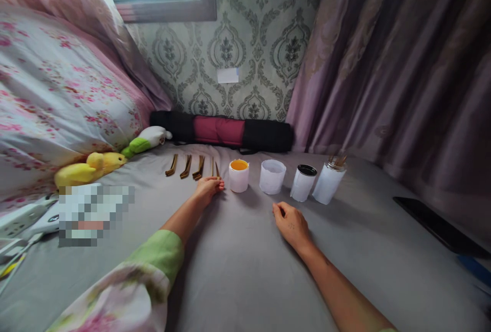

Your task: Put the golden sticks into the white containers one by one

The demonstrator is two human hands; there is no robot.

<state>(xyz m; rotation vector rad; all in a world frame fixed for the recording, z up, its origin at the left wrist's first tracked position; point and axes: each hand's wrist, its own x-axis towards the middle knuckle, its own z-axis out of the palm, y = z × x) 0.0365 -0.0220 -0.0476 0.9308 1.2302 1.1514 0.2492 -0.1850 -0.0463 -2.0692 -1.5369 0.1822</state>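
Note:
My left hand is closed in a pinch at the lower end of a thin brown stick. Another thin stick lies just left of it. Further left, several brown sticks lie in small bundles, such as the nearest bundle. Close to my left fingertips stands a white-wrapped cup with an orange inside. My right hand rests on the grey sheet with its fingers curled in, and nothing shows in it. Beyond it are a translucent white cup and a white-wrapped container with a dark top.
At the right, a white-wrapped jar holds upright sticks. A black flat object lies farther right. Along the wall rests a black and maroon roll. Plush toys and a white power strip are at the left.

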